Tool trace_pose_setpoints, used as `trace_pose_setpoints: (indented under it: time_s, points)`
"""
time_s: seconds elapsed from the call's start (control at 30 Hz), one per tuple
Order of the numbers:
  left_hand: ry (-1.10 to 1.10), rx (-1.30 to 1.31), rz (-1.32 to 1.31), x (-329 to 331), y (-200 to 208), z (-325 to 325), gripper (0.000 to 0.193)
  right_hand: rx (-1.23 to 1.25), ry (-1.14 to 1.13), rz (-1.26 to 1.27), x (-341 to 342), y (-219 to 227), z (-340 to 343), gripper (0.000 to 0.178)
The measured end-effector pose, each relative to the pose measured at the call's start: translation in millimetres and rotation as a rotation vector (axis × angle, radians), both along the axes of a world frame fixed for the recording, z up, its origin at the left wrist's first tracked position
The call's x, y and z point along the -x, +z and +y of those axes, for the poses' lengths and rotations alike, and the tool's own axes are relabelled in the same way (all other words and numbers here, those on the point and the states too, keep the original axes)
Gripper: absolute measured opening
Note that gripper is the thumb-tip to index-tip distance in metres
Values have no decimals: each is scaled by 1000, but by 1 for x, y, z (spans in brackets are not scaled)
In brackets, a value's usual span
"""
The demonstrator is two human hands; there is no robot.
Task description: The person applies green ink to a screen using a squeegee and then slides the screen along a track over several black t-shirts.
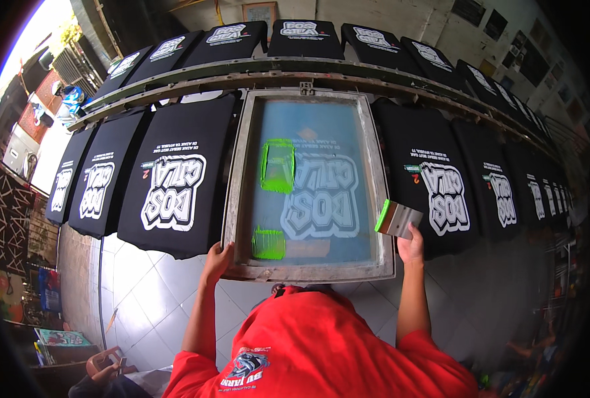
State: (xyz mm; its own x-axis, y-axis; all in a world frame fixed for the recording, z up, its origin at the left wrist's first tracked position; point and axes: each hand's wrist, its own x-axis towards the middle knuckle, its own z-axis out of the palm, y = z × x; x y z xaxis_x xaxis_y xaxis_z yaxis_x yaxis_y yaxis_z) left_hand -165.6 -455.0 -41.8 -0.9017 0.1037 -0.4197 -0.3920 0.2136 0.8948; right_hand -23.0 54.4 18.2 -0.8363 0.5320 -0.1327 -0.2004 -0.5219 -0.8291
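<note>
In front of me lies a screen printing frame point(238, 199) with a weathered rim and a bluish mesh point(308, 126). Bright green ink point(278, 176) is smeared on the mesh's left side, with a second green patch point(268, 244) nearer to me. White lettering shows faintly through the mesh. My left hand point(218, 260) grips the frame's near left corner. In my right hand point(411, 245) is a squeegee point(399, 219), its edge coated with green ink, held just beyond the frame's right side. My fingers wrap round its near end.
Black printed T-shirts point(176, 179) lie on boards in a row on both sides of the frame, the nearest on the right point(421, 132) close to the squeegee. Behind a long metal rail point(209, 73) runs another row of black shirts point(305, 43). A person's hand point(106, 375) shows at lower left.
</note>
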Motion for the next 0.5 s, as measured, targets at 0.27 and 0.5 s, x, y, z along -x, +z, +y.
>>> trace_pose_setpoints:
  time_s: [0.27, 0.5]
  points:
    - [-10, -109, -34, 0, -6, -10, 32, -122, 8, 58, 34, 48, -11, 63]
    - [21, -143, 4, 2, -10, 0, 31, -272, 62, -47, 81, 56, -51, 57]
